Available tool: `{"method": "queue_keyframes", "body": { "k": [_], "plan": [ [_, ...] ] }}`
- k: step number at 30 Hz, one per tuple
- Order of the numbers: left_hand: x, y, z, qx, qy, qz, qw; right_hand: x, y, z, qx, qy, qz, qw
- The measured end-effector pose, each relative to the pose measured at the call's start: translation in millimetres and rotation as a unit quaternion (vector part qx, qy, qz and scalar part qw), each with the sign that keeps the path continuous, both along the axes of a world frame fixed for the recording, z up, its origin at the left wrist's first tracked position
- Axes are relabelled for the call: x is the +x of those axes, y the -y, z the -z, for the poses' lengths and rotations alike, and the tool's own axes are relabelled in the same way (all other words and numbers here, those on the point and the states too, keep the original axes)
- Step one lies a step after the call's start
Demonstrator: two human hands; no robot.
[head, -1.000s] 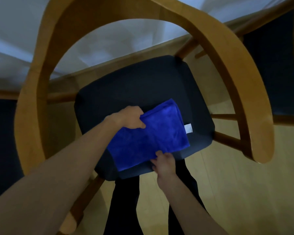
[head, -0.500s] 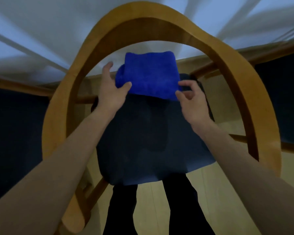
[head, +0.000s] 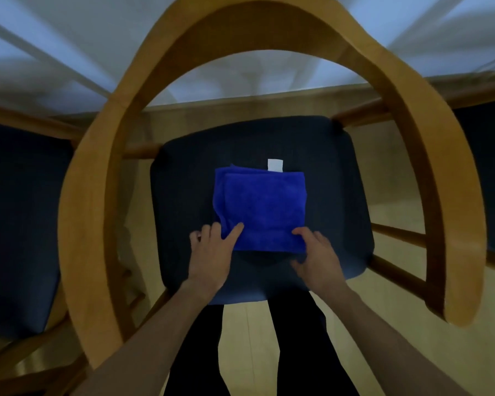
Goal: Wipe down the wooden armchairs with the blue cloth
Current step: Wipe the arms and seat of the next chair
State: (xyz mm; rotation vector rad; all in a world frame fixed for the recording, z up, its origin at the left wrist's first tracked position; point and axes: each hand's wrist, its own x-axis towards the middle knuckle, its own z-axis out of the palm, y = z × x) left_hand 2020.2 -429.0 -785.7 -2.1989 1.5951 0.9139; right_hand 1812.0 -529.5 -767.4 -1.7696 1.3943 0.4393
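Observation:
A folded blue cloth with a white tag at its far edge lies flat on the dark seat cushion of a wooden armchair. The chair's curved wooden back and arms arch round the seat. My left hand pinches the cloth's near left corner, thumb on top. My right hand grips the near right corner with curled fingers.
Two more armchairs with dark seats stand at the left and at the right. A table with a white cloth runs along the far side. The floor is pale wood, and my dark trouser legs show below the seat.
The cloth was held up near the chair back half a second ago. Now it lies folded flat on the seat, and both hands have come down to its near corners.

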Motion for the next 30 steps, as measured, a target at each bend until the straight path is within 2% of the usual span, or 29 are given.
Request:
{"method": "queue_keyframes", "body": {
  "k": [2,4,6,11,14,16,20,24,27,30],
  "plan": [
    [6.8,15.3,-0.6,-0.038,-0.001,0.008,0.999,3.8,11.2,0.1,-0.05,-0.002,-0.079,0.996],
    [16.0,37.9,-4.9,-0.104,0.0,0.004,0.995,10.1,31.3,1.0,-0.083,0.007,-0.09,0.992],
    [29.7,67.2,-9.3,-0.124,0.005,-0.006,0.992,19.1,58.4,2.8,-0.093,0.002,-0.084,0.992],
    [57.4,134.4,-11.2,-0.106,-0.003,0.0,0.994,44.2,119.8,4.3,-0.092,0.014,-0.074,0.993],
    [60.8,154.6,-9.1,0.009,-0.07,0.017,0.997,57.2,132.0,7.4,-0.056,-0.014,-0.103,0.993],
    [56.7,156.3,-8.3,0.049,-0.065,0.066,0.994,65.2,125.7,9.5,-0.001,-0.015,-0.152,0.988],
    [43.4,133.5,-5.4,0.035,-0.007,0.135,0.99,68.9,100.8,12.9,-0.072,-0.052,-0.283,0.955],
    [37.3,115.9,-4.7,0.037,-0.03,0.17,0.984,68.9,97.8,8.7,-0.024,-0.057,-0.313,0.948],
    [49.9,126.5,-8.8,0.003,-0.095,0.14,0.986,79.2,118.9,-0.9,-0.044,-0.022,-0.334,0.941],
    [82.9,166.7,-13.7,-0.122,-0.114,0.065,0.984,101.7,167.2,-6.1,-0.145,0.031,-0.299,0.943]
  ]
}}
